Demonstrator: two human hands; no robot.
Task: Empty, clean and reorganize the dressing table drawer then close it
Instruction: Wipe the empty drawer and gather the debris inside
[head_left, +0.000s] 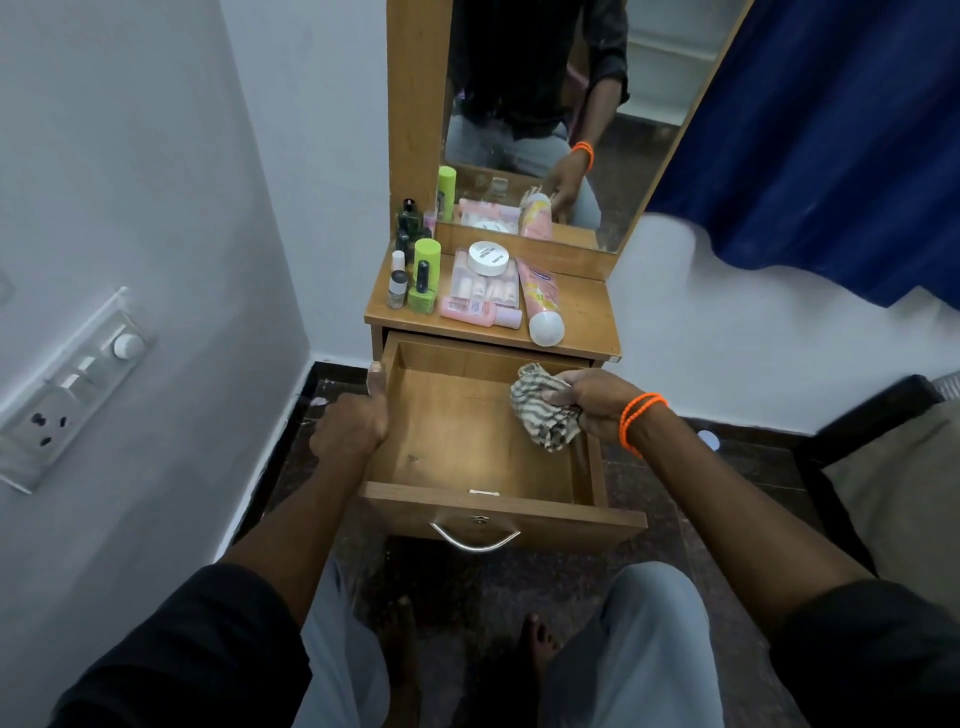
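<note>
Gripping the left wall of the pulled-out brown wooden drawer (470, 441), the left hand (353, 426) is clenched over its edge at nine o'clock. At three o'clock the right hand (597, 408) grasps a crumpled striped grey-and-cream cloth (545, 413) inside the bare drawer. A curved metal handle (475, 540) hangs at six. Beyond, at twelve o'clock, the wooden surface (582, 312) carries a white round jar (488, 258), a pink tube (540, 301) and green bottles (426, 275).

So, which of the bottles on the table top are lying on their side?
Two: the large peach tube with the white cap, and the small pink bottle beside it. The green bottles stand upright.
</note>
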